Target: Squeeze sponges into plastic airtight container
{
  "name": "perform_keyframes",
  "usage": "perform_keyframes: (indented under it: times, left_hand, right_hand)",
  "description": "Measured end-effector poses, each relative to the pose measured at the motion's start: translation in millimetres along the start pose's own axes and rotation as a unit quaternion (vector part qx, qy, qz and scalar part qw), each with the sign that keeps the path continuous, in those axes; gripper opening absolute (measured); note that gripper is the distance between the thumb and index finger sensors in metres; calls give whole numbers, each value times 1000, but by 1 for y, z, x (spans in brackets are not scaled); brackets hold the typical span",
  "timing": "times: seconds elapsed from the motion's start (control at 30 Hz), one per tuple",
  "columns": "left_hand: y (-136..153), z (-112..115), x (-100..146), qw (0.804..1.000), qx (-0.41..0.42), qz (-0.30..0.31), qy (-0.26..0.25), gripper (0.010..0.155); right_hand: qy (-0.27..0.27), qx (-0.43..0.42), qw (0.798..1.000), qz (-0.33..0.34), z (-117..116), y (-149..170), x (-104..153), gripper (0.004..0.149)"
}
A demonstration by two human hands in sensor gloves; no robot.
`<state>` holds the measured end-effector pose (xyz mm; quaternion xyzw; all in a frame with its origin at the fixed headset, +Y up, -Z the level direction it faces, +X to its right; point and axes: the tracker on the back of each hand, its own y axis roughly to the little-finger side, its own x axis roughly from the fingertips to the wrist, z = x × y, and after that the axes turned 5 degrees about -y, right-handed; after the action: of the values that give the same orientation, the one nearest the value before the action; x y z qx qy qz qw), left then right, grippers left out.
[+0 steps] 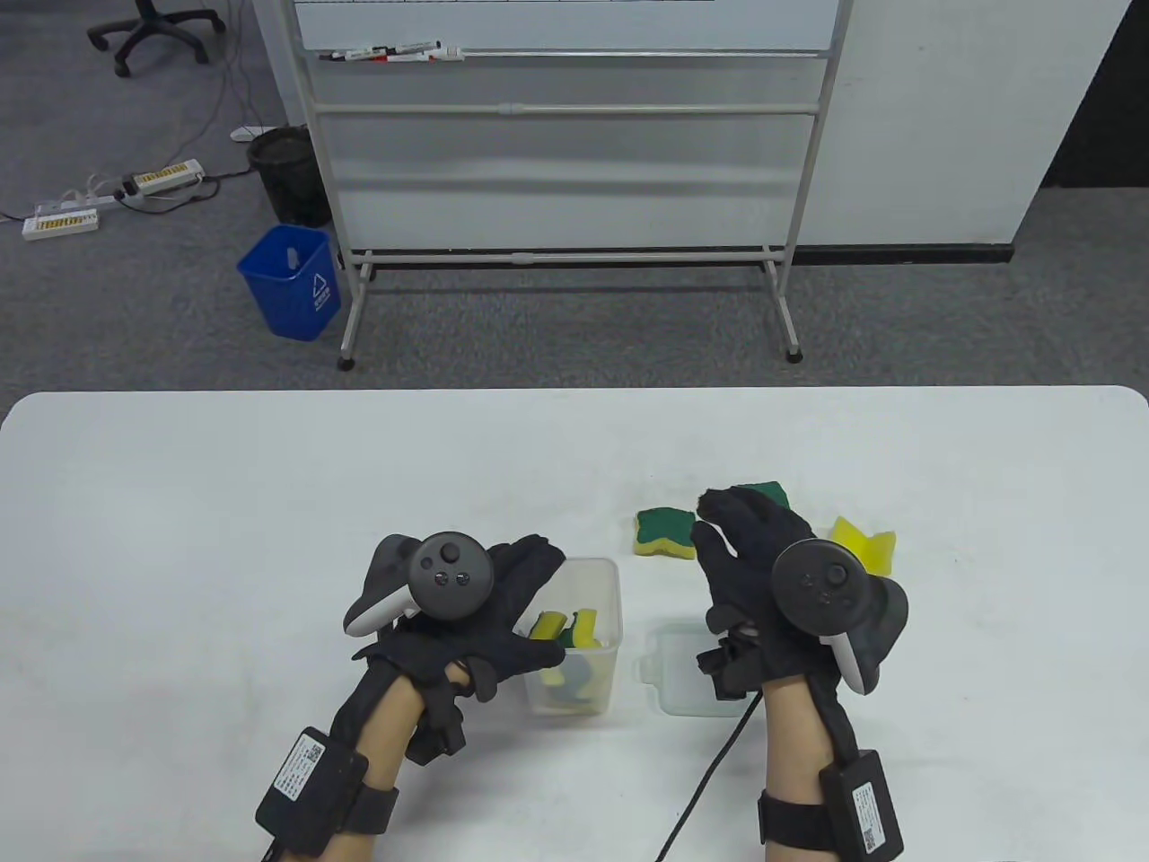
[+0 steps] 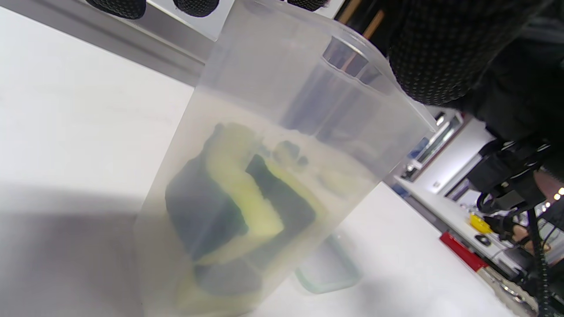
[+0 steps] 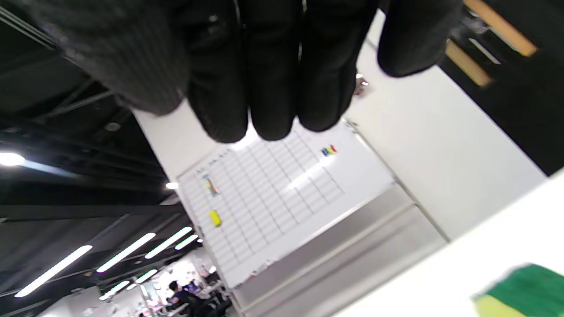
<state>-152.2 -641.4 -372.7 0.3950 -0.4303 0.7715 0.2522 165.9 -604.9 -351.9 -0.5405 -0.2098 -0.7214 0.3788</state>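
Note:
A clear plastic container [image 1: 614, 620] stands on the white table [image 1: 224, 503] with folded green and yellow sponges [image 1: 567, 630] inside. My left hand [image 1: 525, 603] grips it at its left side, thumb at the near rim. The left wrist view shows the sponges [image 2: 240, 207] bent against the container [image 2: 308, 101] wall. My right hand [image 1: 720, 532] hovers empty, fingers stretched out, over loose sponges: one green-topped [image 1: 664, 532], one green [image 1: 774, 493] partly behind my fingers, one yellow [image 1: 867, 542]. One sponge [image 3: 522, 288] shows in the right wrist view.
The clear lid [image 1: 693, 680] lies flat on the table just right of the container, under my right wrist; it also shows in the left wrist view [image 2: 328, 273]. A whiteboard stand [image 1: 565, 180] and a blue bin [image 1: 292, 280] stand on the floor beyond the table.

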Motion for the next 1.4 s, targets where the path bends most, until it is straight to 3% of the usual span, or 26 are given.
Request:
perform_keyframes:
  times: [0.23, 0.33, 0.57, 0.8, 1.0, 1.23, 1.33, 1.4]
  left_hand:
    - [17, -21, 13, 996, 43, -6, -72, 89]
    - [27, -31, 22, 996, 34, -33, -81, 87]
    - [47, -47, 37, 990, 36, -80, -107, 86]
    - [49, -52, 42, 988, 79, -62, -116, 85]
    - [49, -51, 41, 988, 93, -55, -114, 85]
    - [48, -53, 42, 986, 102, -45, -121, 85]
    - [47, -54, 43, 984, 111, -35, -135, 84]
    - [43, -58, 45, 978, 126, -28, -165, 82]
  right_hand:
    - [-114, 71, 990, -37, -52, 19, -18, 59]
    - [-190, 116, 973, -54, -85, 25, -35, 59]
    - [-311, 180, 928, -100, -144, 36, -67, 65]
    - [-343, 183, 912, -130, -179, 54, -80, 53]
    - [-332, 201, 914, -116, -182, 54, -78, 55]
    - [-296, 169, 934, -107, -169, 58, -73, 55]
    - [-265, 89, 955, -103, -152, 57, -71, 56]
    - [-229, -29, 969, -89, -131, 53, -68, 57]
